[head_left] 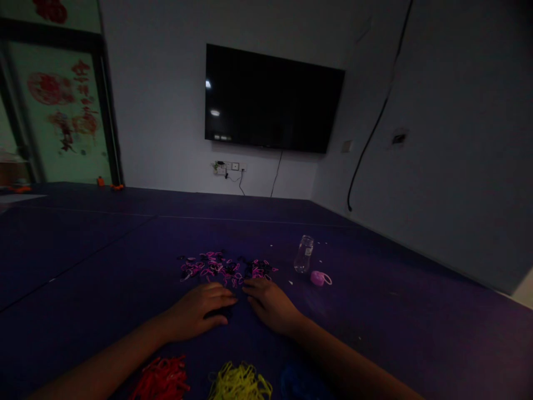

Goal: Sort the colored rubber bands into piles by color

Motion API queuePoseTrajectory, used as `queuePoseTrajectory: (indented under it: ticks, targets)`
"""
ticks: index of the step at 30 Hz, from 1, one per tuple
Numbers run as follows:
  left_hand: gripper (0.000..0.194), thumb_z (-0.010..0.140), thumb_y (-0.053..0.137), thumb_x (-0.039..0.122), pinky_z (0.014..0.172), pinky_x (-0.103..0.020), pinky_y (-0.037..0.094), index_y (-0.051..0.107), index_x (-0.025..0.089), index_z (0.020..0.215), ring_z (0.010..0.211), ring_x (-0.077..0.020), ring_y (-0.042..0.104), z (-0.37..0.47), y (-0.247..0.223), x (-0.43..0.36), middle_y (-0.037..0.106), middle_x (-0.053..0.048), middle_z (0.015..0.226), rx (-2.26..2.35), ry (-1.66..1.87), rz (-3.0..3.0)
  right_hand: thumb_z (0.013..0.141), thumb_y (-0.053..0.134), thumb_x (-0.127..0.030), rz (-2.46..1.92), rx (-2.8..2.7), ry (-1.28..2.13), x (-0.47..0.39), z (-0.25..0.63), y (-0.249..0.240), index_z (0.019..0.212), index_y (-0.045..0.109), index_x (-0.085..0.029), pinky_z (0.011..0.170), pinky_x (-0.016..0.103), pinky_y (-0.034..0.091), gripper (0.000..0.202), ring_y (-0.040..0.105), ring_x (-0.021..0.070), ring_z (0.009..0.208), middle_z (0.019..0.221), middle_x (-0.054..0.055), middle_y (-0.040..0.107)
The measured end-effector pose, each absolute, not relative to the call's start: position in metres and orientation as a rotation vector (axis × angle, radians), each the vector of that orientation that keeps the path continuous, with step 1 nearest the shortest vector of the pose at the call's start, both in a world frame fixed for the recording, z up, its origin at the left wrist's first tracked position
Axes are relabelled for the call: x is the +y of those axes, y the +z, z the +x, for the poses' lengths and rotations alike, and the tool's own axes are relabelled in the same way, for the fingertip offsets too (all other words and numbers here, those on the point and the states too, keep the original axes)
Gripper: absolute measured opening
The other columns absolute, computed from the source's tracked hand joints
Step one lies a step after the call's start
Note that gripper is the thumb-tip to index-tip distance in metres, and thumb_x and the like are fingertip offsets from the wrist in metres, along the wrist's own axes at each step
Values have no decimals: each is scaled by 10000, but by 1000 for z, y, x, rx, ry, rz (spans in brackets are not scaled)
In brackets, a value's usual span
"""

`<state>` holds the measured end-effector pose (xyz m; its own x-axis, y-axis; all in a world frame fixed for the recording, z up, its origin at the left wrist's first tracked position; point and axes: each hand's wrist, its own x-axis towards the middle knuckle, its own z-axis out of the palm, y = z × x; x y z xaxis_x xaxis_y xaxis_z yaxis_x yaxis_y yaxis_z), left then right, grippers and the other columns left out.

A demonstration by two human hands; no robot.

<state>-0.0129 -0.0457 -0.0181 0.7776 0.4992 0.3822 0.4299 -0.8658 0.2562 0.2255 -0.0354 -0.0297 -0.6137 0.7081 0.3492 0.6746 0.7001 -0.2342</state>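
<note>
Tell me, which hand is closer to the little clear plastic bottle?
Right. The right hand lies on the purple mat, left of and in front of the small clear plastic bottle. The left hand rests farther left.

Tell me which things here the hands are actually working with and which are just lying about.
In hand:
- left hand and right hand, palms down at the near edge of the scattered pink and black small elastic bands
- red band pile, yellow band pile, blue band pile near the arms

Lying about:
- clear plastic bottle
- pink round lid
- wall-mounted black television
</note>
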Motion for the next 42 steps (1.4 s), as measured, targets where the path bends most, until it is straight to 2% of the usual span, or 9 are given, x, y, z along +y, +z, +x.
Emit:
queuePoseTrajectory:
  ticks: [2, 6, 10, 17, 25, 29, 36, 42]
  targets:
    - [324, 886, 523, 360, 912, -371, 447, 575, 293, 1199, 1055, -205, 554, -12, -18, -47, 630, -54, 1144, 737, 647, 2837, 863, 455, -168, -1074, -2498, 117, -35, 226, -30, 1179, 611, -175, 998, 368, 396, 353, 515, 220, 1171, 1272, 102, 566]
    - [224, 886, 524, 333, 875, -354, 460, 665, 241, 1034, 997, -200, 571, -11, -19, -49, 653, -59, 1053, 746, 669, 2853, 861, 450, -165, -1065, -2497, 123, -34, 226, -31, 1168, 619, -171, 1000, 361, 398, 351, 520, 215, 1166, 1274, 99, 565]
    - [226, 902, 492, 326, 801, -327, 478, 684, 217, 952, 900, -184, 588, -11, -20, -48, 665, -63, 956, 705, 734, 2846, 858, 447, -152, -1056, -2498, 109, -34, 225, -30, 1162, 624, -165, 997, 360, 402, 351, 522, 214, 1163, 1270, 103, 567]
    - [271, 874, 534, 388, 824, -337, 471, 645, 232, 1065, 936, -193, 575, -11, -19, -49, 650, -66, 1002, 741, 739, 2817, 865, 447, -158, -1079, -2492, 102, -35, 225, -30, 1159, 627, -170, 1002, 368, 397, 345, 525, 215, 1158, 1278, 101, 561]
    - [261, 886, 502, 408, 766, -300, 461, 657, 213, 966, 878, -180, 565, -11, -20, -49, 628, -61, 943, 733, 737, 2848, 865, 439, -153, -1060, -2487, 114, -37, 224, -26, 1161, 623, -156, 997, 351, 400, 349, 524, 210, 1157, 1262, 103, 573]
    - [313, 868, 515, 452, 784, -309, 454, 644, 214, 1025, 899, -193, 562, -11, -21, -48, 622, -70, 975, 796, 735, 2857, 866, 436, -157, -1057, -2496, 114, -36, 224, -27, 1163, 621, -163, 987, 354, 407, 351, 526, 214, 1152, 1264, 100, 572]
    - [512, 793, 548, 579, 763, -316, 479, 608, 185, 1113, 897, -209, 567, -11, -20, -48, 589, -80, 992, 1034, 756, 2759, 867, 430, -163, -1087, -2478, 83, -36, 224, -29, 1134, 640, -173, 980, 341, 404, 340, 527, 210, 1144, 1254, 91, 579]
    - [493, 785, 577, 554, 768, -318, 476, 622, 162, 1081, 880, -200, 562, -12, -22, -48, 573, -83, 959, 955, 736, 2685, 875, 420, -176, -1231, -2408, 18, -39, 223, -24, 1048, 676, -179, 971, 334, 391, 309, 536, 206, 1120, 1194, 82, 616]
